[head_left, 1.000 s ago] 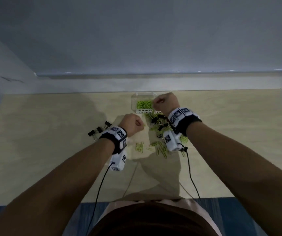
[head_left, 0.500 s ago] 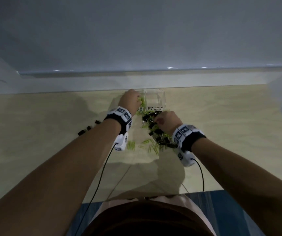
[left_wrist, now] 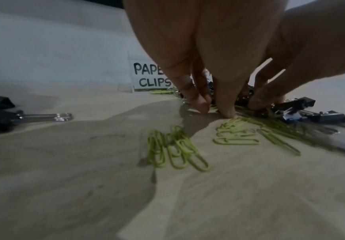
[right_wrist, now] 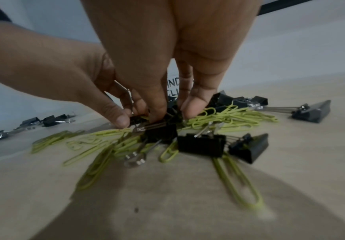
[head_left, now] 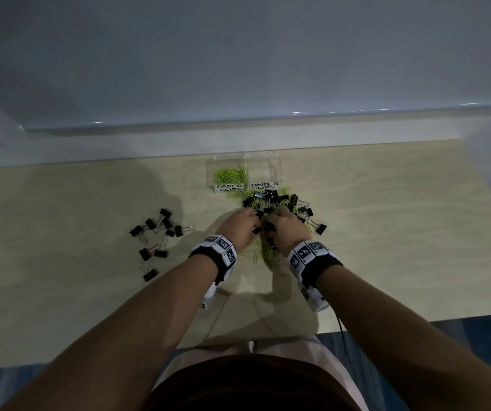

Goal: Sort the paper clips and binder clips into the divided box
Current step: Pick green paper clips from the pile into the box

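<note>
The clear divided box [head_left: 278,169] stands at the table's back; green paper clips [head_left: 230,175] lie in its "PAPER CLIPS" half, while the "BINDER CLIPS" half [head_left: 263,172] looks bare. Just in front lies a mixed pile [head_left: 279,203] of black binder clips and green paper clips. Both hands reach down into its near edge, fingertips almost meeting. My left hand [left_wrist: 214,108] pinches with bunched fingertips at green paper clips [left_wrist: 235,123]. My right hand [right_wrist: 173,112] pinches a black binder clip [right_wrist: 161,131] between thumb and fingers.
Several black binder clips [head_left: 158,235] lie apart on the table to the left. Loose paper clips [left_wrist: 175,151] lie under my left wrist. A wall ledge [head_left: 238,120] runs behind the box. Bare wood stretches to the right of the pile.
My left hand has come back from over the box's paper clip half to the pile. My right hand stays at the pile, now beside the left hand.
</note>
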Demonstrator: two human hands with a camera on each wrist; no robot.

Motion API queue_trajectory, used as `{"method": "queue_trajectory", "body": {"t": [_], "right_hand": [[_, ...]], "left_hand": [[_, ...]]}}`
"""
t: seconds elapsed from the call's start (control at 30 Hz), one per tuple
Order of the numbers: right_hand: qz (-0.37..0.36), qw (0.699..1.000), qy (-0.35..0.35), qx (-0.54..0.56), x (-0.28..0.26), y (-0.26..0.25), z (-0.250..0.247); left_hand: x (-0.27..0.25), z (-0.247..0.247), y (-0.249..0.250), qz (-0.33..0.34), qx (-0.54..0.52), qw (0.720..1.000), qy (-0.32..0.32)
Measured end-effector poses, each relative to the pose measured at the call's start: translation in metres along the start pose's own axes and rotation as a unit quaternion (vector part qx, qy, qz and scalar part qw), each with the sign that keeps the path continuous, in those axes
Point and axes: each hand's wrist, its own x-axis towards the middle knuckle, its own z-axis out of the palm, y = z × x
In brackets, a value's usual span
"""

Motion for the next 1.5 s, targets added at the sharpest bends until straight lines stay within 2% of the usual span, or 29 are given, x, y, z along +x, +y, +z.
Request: {"method": "queue_trajectory", "body": {"t": [0.17, 0.3, 0.47, 0.53, 0.6, 0.7, 0.8, 0.9, 1.0, 1.1, 1.23, 1.3, 1.4, 1.5], "right_hand": [[-0.025, 0.999, 0.001, 0.038, 0.001, 0.006, -0.007], [-0.035, 0.991, 0.03, 0.122, -0.004, 0.015, -0.01], [0.05, 0.956, 0.098, 0.272, -0.013, 0.031, -0.017], [0.07, 0.941, 0.145, 0.297, -0.016, 0.044, -0.023], [0.067, 0.941, 0.183, 0.278, -0.016, 0.058, -0.027], [0.058, 0.965, 0.186, 0.177, -0.018, 0.073, -0.025], [-0.011, 0.977, 0.196, 0.087, -0.029, 0.069, -0.016], [-0.104, 0.981, 0.14, 0.085, -0.042, 0.055, -0.006], [-0.143, 0.985, 0.071, 0.069, -0.045, 0.046, 0.004], [-0.131, 0.988, 0.048, 0.065, -0.042, 0.043, 0.008], [-0.102, 0.989, 0.057, 0.091, -0.04, 0.045, 0.008], [-0.084, 0.985, 0.098, 0.114, -0.042, 0.051, 0.006], [-0.028, 0.971, 0.196, 0.137, -0.043, 0.068, -0.003], [0.054, 0.97, 0.211, 0.104, -0.043, 0.084, -0.006]], "left_hand": [[-0.003, 0.001, -0.009, 0.026, 0.012, 1.0, -0.003], [-0.007, 0.003, -0.008, 0.048, 0.024, 0.998, -0.015], [-0.01, 0.004, -0.007, 0.075, 0.043, 0.996, -0.013], [-0.01, 0.005, -0.008, 0.082, 0.051, 0.995, -0.01], [-0.011, 0.007, -0.011, 0.083, 0.07, 0.994, -0.016], [-0.014, 0.006, -0.016, 0.09, 0.105, 0.99, -0.022], [-0.02, 0.001, -0.023, 0.085, 0.104, 0.991, -0.01], [-0.026, -0.001, -0.029, 0.069, 0.087, 0.994, 0.022], [-0.026, 0.001, -0.024, 0.095, 0.088, 0.992, 0.007], [-0.022, 0.004, -0.014, 0.101, 0.087, 0.991, -0.026], [-0.018, 0.006, -0.014, 0.083, 0.081, 0.993, -0.02], [-0.017, 0.004, -0.016, 0.073, 0.071, 0.995, -0.018], [-0.018, 0.003, -0.019, 0.048, 0.025, 0.999, 0.001], [-0.021, -0.001, -0.022, 0.02, -0.046, 0.997, 0.065]]}}
